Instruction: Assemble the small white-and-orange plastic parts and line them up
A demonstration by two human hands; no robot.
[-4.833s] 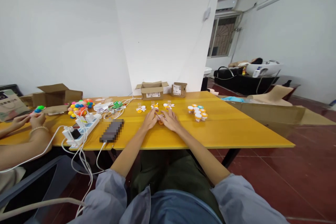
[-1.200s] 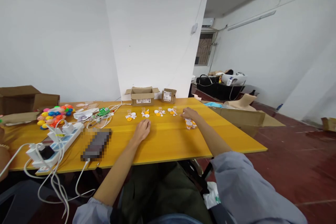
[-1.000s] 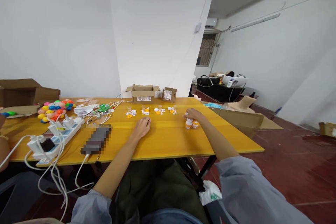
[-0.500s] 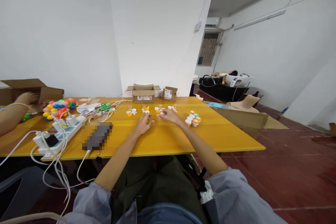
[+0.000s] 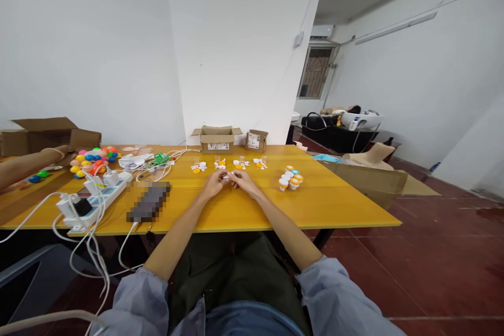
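Note:
My left hand and my right hand meet above the table, fingertips pinched together. Between them shows a small white part, mostly covered by the fingers; its kind is too small to make out. Just beyond the hands lie little groups of parts: clear cups, white caps, small white pieces and orange rings, among them an orange ring and a white cap at the left. Off to the right of my right hand stands a cluster of small lidded jars, with orange, white and teal tops.
Along the wall sit an open cardboard box and a smaller carton. To the left are a power strip with cables, a blurred dark device and colourful balls. Another person's arm reaches in at far left.
My right hand has moved left and toward me, joining my left hand at the small white part. The other person's arm at far left has shifted slightly.

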